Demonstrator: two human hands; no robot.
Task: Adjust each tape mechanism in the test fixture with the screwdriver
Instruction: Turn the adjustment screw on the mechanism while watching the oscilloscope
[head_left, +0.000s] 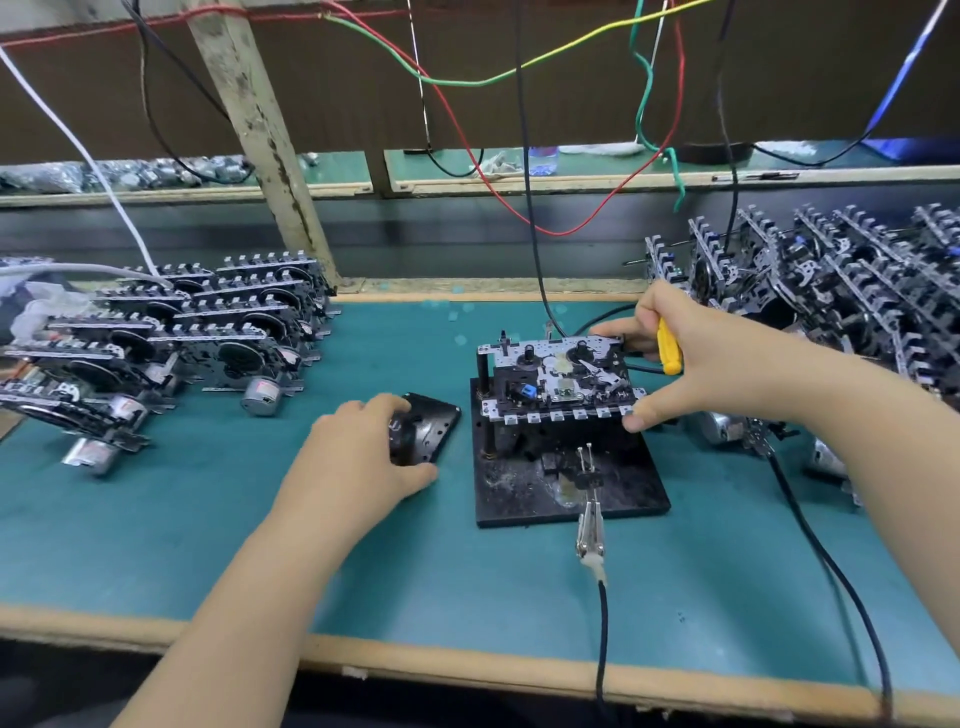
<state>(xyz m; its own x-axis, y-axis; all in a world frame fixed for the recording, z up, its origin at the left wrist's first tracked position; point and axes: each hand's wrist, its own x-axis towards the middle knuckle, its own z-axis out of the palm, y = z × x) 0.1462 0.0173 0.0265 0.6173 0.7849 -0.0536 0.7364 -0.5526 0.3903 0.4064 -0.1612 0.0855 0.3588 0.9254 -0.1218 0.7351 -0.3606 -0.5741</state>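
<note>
Tape mechanisms, stacked in rows (171, 332), lie well to the left of the test fixture (566, 467); I judge these the finished or the waiting batch, but I cannot tell which from how they lie. Just left of the fixture, my left hand (358, 457) rests on a dark plate-like part (431, 426), fingers curled over its near and far edges; what that part is I cannot tell. On the fixture itself sits one tape mechanism (558, 379), seated on top of the black base with the clip lead (589, 525) at the fixture's near edge. My right hand (691, 353) reaches over the fixture's right side: thumb and fingers pinch the mechanism's right edge while the yellow-handled screwdriver (669, 347) is tucked in the palm, its tip hidden. I judge the mechanism is being set in or lifted out, not adjusted at this instant. Right of the fixture, a loose heap of further mechanisms (841, 280) suggests many units are left.
</note>
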